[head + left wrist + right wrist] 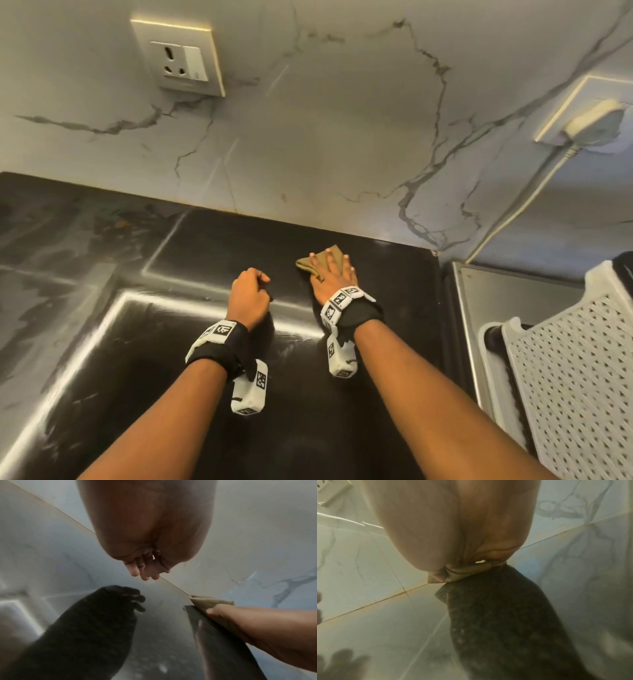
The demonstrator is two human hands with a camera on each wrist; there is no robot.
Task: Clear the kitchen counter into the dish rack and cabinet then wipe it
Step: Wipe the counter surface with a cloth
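A tan cloth [303, 264] lies on the glossy black counter [191, 404], close to the marble backsplash. My right hand [330, 270] lies flat on top of it, fingers straight and spread, pressing it down. In the right wrist view the cloth [467, 572] bunches under the palm [453, 534]. My left hand [251, 291] is just left of the cloth, its fingers curled into a fist that holds nothing. In the left wrist view the curled fingertips [145, 574] hover a little above the counter. Further right, the cloth [204, 602] shows under the right hand's thumb [212, 611].
A white perforated dish rack [565, 377] stands at the right on a steel drainboard [479, 308]. The backsplash carries a wall socket [180, 58] at upper left. A white plug [592, 121] with its cable sits at upper right.
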